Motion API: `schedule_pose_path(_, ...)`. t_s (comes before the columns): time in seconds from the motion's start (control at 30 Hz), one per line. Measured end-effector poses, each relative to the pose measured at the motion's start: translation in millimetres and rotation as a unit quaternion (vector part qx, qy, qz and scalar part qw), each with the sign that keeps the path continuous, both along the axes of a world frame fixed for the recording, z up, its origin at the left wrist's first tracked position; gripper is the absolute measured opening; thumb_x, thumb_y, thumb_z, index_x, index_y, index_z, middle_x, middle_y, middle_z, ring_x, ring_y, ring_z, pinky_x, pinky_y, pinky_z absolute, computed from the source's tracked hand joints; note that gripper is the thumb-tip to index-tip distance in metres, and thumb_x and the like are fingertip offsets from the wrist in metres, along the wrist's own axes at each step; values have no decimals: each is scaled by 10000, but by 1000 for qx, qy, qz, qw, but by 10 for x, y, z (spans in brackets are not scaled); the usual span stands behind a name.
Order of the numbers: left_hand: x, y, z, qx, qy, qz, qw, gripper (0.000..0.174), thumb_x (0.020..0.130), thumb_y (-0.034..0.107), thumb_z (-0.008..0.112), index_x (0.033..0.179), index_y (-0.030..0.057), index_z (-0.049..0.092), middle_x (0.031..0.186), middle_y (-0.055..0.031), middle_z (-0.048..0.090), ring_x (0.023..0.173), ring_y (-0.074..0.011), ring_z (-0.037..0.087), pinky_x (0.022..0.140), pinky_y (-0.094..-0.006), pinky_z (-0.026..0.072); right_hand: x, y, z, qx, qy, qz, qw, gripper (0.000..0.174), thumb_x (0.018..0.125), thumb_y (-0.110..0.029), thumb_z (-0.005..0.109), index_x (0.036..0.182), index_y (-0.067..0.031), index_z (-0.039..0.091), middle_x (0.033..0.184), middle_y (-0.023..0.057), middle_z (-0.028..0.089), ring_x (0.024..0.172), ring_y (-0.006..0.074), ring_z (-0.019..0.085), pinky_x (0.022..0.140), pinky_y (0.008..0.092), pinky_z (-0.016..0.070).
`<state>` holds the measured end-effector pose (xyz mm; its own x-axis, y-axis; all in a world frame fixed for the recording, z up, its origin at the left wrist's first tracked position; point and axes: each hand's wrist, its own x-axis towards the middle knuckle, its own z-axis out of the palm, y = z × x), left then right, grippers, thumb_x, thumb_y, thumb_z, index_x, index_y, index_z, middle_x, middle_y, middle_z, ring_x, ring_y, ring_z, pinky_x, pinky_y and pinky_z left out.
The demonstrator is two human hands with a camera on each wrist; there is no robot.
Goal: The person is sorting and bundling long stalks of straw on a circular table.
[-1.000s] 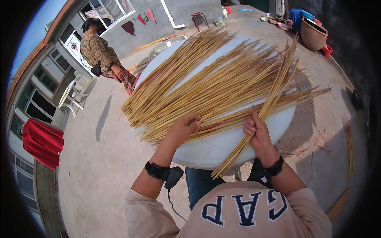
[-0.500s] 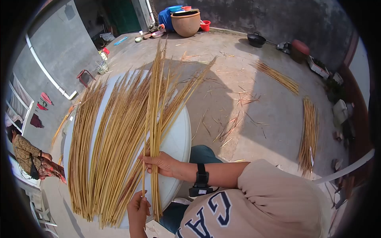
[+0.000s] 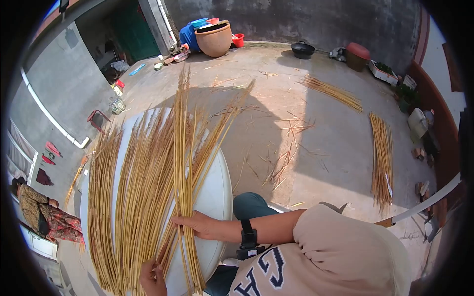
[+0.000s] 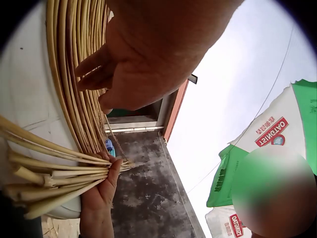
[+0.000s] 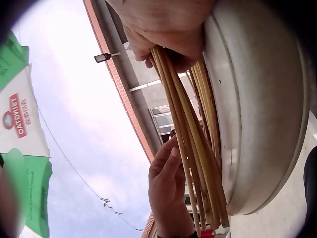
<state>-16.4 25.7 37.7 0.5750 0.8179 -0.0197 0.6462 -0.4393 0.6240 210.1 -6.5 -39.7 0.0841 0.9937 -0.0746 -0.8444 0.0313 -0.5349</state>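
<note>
My right hand (image 3: pixel 198 224) grips a thin bundle of long dry plant stalks (image 3: pixel 181 167) with feathery tops, a little above the butt ends. The bundle slants over the right side of a round white table (image 3: pixel 219 195). More loose stalks (image 3: pixel 143 212) lie across the table in thick rows, tops pointing away from me. My left hand (image 3: pixel 154 280) is at their near ends. In the left wrist view, the left fingers (image 4: pixel 94 69) reach over the table stalks, thumb apart from them. The right wrist view shows the bundle's cut ends (image 5: pixel 210 198) hanging past the right hand.
Two bundles of stalks, one farther (image 3: pixel 332 92) and one nearer (image 3: pixel 382 158), lie on the concrete at right, with scattered bits (image 3: pixel 286 148) beside the table. A clay pot (image 3: pixel 214 42) and black wok (image 3: pixel 302 50) stand by the back wall. Another person (image 3: pixel 44 212) is at left.
The view has swung right. My left hand came over to the bundle's lower end half a second ago, then moved left to the table stalks. The right hand keeps its grip.
</note>
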Motion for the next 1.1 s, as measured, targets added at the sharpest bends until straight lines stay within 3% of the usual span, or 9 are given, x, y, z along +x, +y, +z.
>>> schedule_pose_path(0.1,-204,376,-106,122,-52,-22,991,344,790,-17,483,1133,-34,472,944,-157,547,834,-215,569,679,-295,473,-32,45,-22,-12,12,-34,999,199,812,-236,607,848,-50,546,764,27,540,652,117,513,591,231,436)
schedule_pose_path(0.17,-228,553,-82,212,80,28,974,492,755,23,574,1219,-1,412,1224,-227,410,1140,-340,404,896,-377,388,-1,87,-123,40,-13,-26,999,175,814,-218,598,857,-55,555,827,57,565,743,139,544,641,267,456)
schedule_pose_path(0.27,-247,778,-196,176,115,42,977,590,743,40,593,1271,-6,332,1321,-256,293,1233,-396,258,1005,-392,259,27,34,-12,11,12,6,1000,228,850,-235,548,852,-8,539,815,78,566,709,145,550,676,246,468)
schedule_pose_path(0.57,-271,1013,-523,199,159,11,967,613,807,234,533,1311,0,274,1324,-257,284,1245,-403,226,1024,-450,190,41,44,-91,-15,54,-14,998,239,840,-225,570,946,-14,530,779,54,565,677,132,562,634,294,503)
schedule_pose_path(0.7,-259,878,-511,221,94,21,970,480,811,165,530,1233,-10,381,1269,-238,358,1182,-381,328,967,-430,290,44,9,18,-1,52,-23,998,221,842,-204,568,959,-22,519,743,27,542,643,112,537,617,291,480)
schedule_pose_path(0.77,-308,901,-557,269,62,43,960,369,786,108,548,1126,-14,470,1144,-221,461,1045,-371,449,858,-398,394,0,10,8,5,65,3,998,220,845,-198,564,968,-22,516,732,24,534,633,107,529,614,290,472)
schedule_pose_path(0.87,-358,938,-537,271,73,68,957,269,762,75,564,1017,-3,535,997,-184,531,907,-350,515,755,-382,441,13,35,13,0,56,-16,998,212,852,-190,552,976,-22,511,716,19,521,620,100,514,609,284,462)
schedule_pose_path(0.9,-349,954,-553,280,43,81,956,185,727,56,595,903,12,555,881,-149,549,833,-335,526,709,-396,440,13,37,12,-7,53,-22,998,208,854,-191,549,973,-23,512,717,20,521,619,101,513,609,286,463)
schedule_pose_path(1.1,-321,1002,-533,263,37,105,958,143,679,24,629,775,24,524,818,-138,537,799,-333,517,681,-403,426,7,32,35,-12,38,-32,999,188,862,-185,536,960,-26,511,717,23,520,615,101,508,616,292,464)
